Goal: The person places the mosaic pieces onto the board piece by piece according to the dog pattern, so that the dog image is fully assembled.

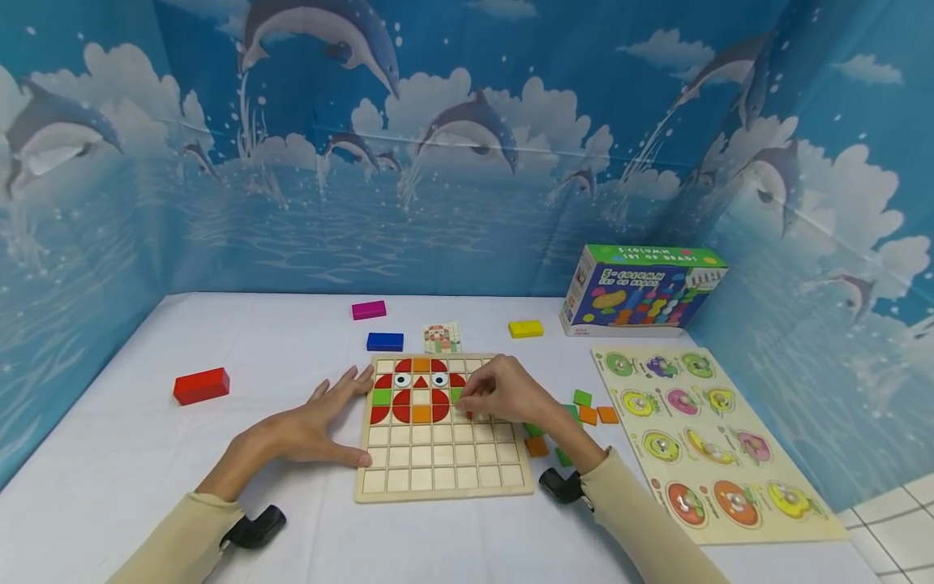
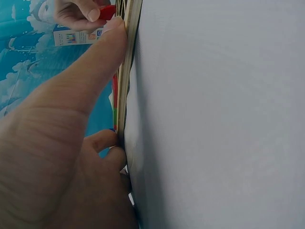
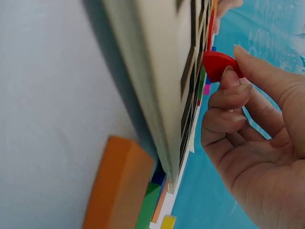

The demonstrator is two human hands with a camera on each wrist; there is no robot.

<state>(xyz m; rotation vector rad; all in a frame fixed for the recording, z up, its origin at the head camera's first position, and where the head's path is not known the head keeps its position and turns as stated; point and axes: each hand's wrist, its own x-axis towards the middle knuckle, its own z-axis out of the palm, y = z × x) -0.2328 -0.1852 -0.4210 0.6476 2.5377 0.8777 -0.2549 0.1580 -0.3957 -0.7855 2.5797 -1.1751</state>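
Observation:
A wooden grid board (image 1: 445,495) lies on the white table. Red, orange, green and white tiles fill part of its upper rows, among them two round eyes (image 1: 402,380). My left hand (image 1: 312,427) rests at the board's left edge, thumb and fingers spread, the thumb touching the rim near the lower left. Over the board's right half, my right hand (image 1: 505,392) pinches a red rounded tile (image 3: 219,66) between thumb and fingers. In the right wrist view that tile stands tilted close over the grid. A small pattern card (image 1: 442,337) lies just behind the board.
Loose green and orange tiles (image 1: 537,447) lie right of the board. Behind it are blue (image 1: 384,341), magenta (image 1: 368,310) and yellow (image 1: 525,328) blocks; a red block (image 1: 201,386) lies left. A fruit puzzle (image 1: 700,454) and a bead box (image 1: 635,292) occupy the right side.

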